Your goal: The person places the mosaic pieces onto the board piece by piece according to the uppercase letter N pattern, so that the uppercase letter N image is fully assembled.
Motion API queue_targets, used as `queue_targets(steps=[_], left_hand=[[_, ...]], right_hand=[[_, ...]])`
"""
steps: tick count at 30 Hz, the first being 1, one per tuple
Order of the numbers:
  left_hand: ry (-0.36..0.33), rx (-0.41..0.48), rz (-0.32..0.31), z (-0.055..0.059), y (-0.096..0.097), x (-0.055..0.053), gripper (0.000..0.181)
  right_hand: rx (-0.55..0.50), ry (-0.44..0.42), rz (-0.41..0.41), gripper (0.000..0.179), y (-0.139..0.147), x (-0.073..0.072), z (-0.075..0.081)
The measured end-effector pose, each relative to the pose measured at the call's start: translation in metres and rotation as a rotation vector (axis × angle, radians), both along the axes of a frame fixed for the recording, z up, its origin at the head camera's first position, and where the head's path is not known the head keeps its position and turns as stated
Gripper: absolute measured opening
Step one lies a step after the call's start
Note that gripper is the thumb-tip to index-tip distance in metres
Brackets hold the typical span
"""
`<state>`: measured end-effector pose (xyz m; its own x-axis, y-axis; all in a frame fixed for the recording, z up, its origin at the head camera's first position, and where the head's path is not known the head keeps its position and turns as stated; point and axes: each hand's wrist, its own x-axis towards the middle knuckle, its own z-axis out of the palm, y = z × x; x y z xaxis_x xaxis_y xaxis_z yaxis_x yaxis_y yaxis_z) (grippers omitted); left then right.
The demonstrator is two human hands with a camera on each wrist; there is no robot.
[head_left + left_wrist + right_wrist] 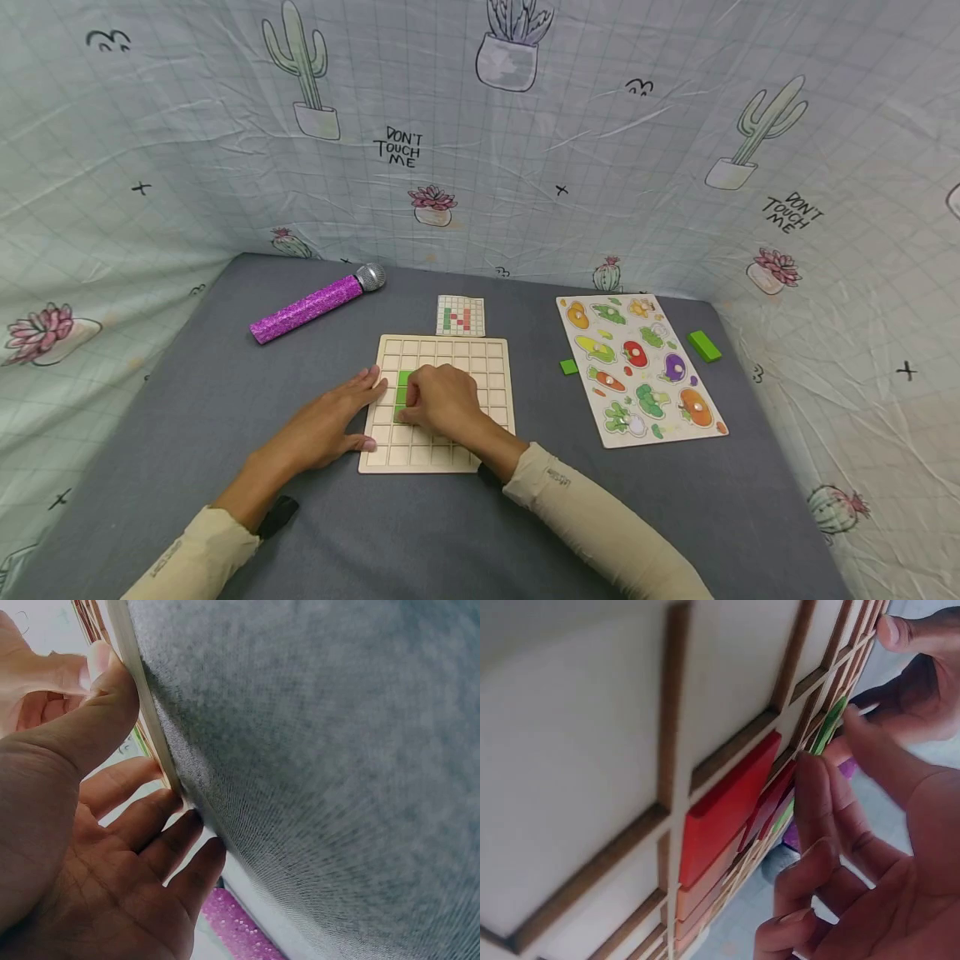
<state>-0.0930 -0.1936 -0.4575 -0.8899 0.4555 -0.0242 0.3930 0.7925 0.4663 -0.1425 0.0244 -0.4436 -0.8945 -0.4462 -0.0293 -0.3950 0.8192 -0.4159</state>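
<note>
A wooden grid board lies on the table, with green tiles set in a column toward its left side. Over that column, my right hand pinches a green tile between thumb and fingertips, low against the grid. Red tiles sit in the cells nearby in the right wrist view; in the head view the right hand hides them. My left hand rests at the board's left edge with its fingers spread, the thumb touching the rim.
Behind the board lies a small pattern card with coloured squares. A glittery purple microphone is at the back left. To the right are a vegetable puzzle board, a green block and a small green piece by its edge.
</note>
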Motion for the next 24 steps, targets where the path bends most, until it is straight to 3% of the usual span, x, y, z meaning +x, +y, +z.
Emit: queue_targets(steps=[12, 20, 24], left_hand=[[0.006, 0.01, -0.005, 0.0004, 0.0004, 0.0005, 0.089], [-0.002, 0.006, 0.0, -0.0004, 0.0004, 0.0007, 0.089], [-0.008, 0.01, -0.001, 0.0001, 0.0005, 0.0001, 0.09]], right_hand=[[0.028, -0.013, 0.041, 0.021, -0.0032, 0.0001, 0.0031], [0.041, 0.04, 0.072, 0.034, -0.0087, -0.0012, 0.0015], [0.038, 0.034, 0.077, 0.029, -0.0085, -0.0006, 0.0023]])
